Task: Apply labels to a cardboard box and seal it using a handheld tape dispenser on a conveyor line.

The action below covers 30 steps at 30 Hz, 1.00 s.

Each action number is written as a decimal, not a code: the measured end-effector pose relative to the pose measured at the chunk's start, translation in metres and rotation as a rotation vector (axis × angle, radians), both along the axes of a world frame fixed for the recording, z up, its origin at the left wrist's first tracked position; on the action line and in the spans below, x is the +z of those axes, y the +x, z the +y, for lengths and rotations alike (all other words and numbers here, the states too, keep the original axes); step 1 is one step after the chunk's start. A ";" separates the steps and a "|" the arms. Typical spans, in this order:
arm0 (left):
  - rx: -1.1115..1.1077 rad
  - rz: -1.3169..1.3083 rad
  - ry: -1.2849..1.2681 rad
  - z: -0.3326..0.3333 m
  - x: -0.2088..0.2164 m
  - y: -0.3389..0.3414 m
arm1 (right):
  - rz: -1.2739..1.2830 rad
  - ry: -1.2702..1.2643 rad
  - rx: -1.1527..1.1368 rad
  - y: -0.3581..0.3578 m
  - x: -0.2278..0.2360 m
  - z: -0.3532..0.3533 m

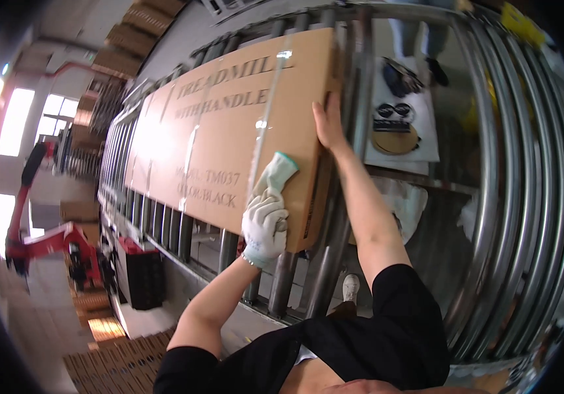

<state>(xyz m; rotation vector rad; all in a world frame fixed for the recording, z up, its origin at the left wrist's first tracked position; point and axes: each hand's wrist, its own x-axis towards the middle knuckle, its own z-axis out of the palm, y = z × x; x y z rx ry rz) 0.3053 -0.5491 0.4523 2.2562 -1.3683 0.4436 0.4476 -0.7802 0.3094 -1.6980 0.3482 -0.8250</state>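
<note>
Brown cardboard carton lying flat on a steel roller conveyor, both hands pressing on its near end.

The left hand, wearing a white knit glove, is clutching a second loose white glove against the carton's near corner, fingers curled around it. The bare right hand is lying open and flat on the carton's end edge, arm outstretched. Beyond the left grip, a red pallet truck is standing on the warehouse floor; stacked cartons are lining the far wall.
</note>
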 end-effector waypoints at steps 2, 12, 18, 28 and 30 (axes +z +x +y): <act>0.059 -0.077 -0.009 0.011 0.000 0.002 | 0.021 0.141 0.112 0.004 -0.027 0.038; 0.083 0.023 -0.108 0.078 0.011 0.035 | -0.156 0.336 0.336 0.059 0.014 0.071; 0.094 -0.001 -0.109 0.113 -0.018 0.068 | 0.094 0.151 0.348 0.067 0.009 0.111; 0.665 -0.102 0.085 0.187 -0.017 0.120 | 0.323 0.199 1.053 -0.238 0.050 0.253; 0.641 -0.333 -0.176 0.181 -0.010 0.096 | 0.600 -0.055 1.054 -0.319 0.054 0.230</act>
